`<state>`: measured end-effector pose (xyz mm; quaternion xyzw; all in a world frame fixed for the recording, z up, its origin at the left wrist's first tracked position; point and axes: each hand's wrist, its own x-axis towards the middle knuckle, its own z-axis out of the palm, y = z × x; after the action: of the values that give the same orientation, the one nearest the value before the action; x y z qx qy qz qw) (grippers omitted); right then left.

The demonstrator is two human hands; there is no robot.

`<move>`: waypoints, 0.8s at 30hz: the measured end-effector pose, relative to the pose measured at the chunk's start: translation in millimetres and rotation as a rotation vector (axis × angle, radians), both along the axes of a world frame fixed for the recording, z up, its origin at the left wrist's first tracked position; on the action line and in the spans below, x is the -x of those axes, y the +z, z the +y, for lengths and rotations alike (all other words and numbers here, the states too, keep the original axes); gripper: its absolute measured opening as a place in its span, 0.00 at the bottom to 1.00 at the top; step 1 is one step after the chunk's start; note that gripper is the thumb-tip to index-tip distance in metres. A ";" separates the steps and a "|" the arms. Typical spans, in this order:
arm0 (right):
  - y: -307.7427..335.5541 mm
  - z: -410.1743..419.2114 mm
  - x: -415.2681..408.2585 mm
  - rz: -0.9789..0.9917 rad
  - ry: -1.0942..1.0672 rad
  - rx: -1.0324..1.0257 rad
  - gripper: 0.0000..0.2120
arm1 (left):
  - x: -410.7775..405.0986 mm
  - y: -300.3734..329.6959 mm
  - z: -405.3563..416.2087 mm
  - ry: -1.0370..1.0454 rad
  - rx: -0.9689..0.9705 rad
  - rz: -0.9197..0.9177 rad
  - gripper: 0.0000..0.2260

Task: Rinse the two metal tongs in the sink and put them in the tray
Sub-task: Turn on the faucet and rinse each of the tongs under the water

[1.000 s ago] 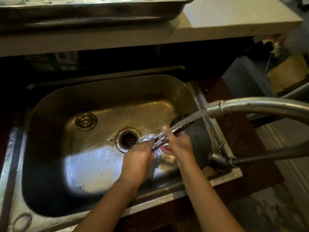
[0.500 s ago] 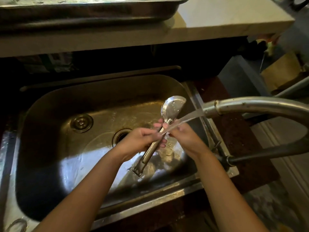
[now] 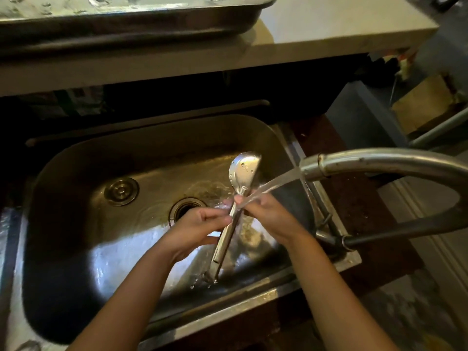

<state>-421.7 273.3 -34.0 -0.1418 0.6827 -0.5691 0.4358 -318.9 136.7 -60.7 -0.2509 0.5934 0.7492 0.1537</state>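
While water streams from the faucet spout (image 3: 314, 168) on the right, both hands hold one pair of metal tongs (image 3: 234, 211) over the steel sink (image 3: 83, 171). The left hand (image 3: 195, 230) pinches the shaft at mid-length, fingers (image 3: 217, 219) closed on it; the right hand (image 3: 271, 219) grips just above, where the stream lands. Its spoon-shaped head points up and away, its hinged end down toward the near wall. A metal tray (image 3: 141, 24) sits on the counter (image 3: 329, 29) behind the sink. A strainer plug (image 3: 121, 190) lies beside the drain (image 3: 186, 209).
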 end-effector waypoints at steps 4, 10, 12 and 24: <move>-2.8 0.0 -6.1 -0.041 -0.101 -0.015 0.08 | 1.5 -4.2 13.4 0.059 -0.031 -0.011 0.11; 1.8 18.7 -18.4 0.252 -0.405 -0.335 0.12 | 11.4 -9.3 23.2 0.228 -0.147 -0.014 0.09; 12.7 38.5 -29.4 0.588 -0.439 -0.436 0.12 | 14.2 -10.5 24.7 0.274 -0.186 -0.015 0.10; 39.8 74.3 -48.1 0.918 -0.213 -0.854 0.25 | 16.4 -9.1 16.2 0.375 -0.221 0.023 0.12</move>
<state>-373.6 347.6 5.8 -0.1165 0.9771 -0.1683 0.0580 -335.3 152.9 -69.9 -0.3299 0.4522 0.8281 0.0316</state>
